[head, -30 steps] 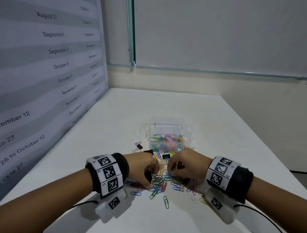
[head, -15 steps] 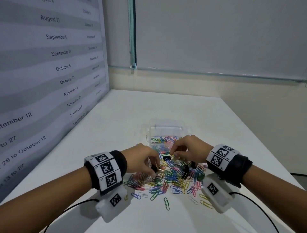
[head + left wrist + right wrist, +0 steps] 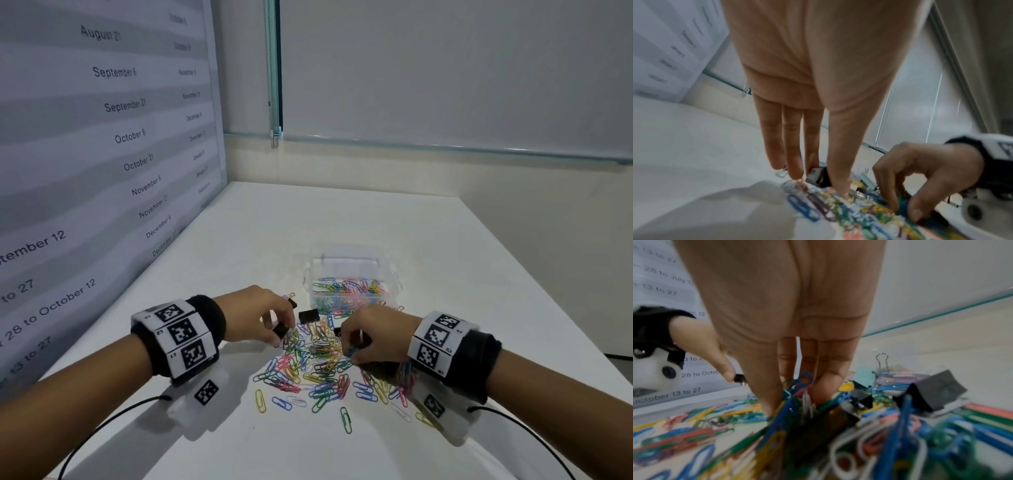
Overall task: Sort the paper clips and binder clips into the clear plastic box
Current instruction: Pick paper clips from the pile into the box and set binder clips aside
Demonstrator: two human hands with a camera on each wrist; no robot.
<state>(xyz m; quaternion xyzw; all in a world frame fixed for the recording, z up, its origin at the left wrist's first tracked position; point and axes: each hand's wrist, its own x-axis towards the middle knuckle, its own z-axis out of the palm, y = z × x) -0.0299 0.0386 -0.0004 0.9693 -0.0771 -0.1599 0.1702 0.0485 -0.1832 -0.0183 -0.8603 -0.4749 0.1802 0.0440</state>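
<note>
Coloured paper clips point(image 3: 315, 363) lie in a loose pile on the white table. Behind them stands the clear plastic box point(image 3: 388, 274) with several paper clips inside. At the pile's left edge, my left hand point(image 3: 282, 334) pinches a small black binder clip point(image 3: 817, 177) between thumb and forefinger. My right hand point(image 3: 351, 353) is at the pile's right side, where thumb and fingers pinch a bunch of paper clips point(image 3: 797, 391). A larger black binder clip point(image 3: 309, 315) lies between the hands and the box. In the right wrist view another black binder clip point(image 3: 935, 391) rests on the clips.
A binder clip point(image 3: 291, 302) with wire handles lies just beyond my left hand. A wall panel point(image 3: 102, 154) printed with dates runs along the table's left edge. The table's right edge point(image 3: 534, 301) is close to the box. Cables trail from both wrist cameras.
Half a second ago my right hand was up at the near edge of the box; it has come back down onto the pile and pinches clips. My left hand shifted slightly away from me.
</note>
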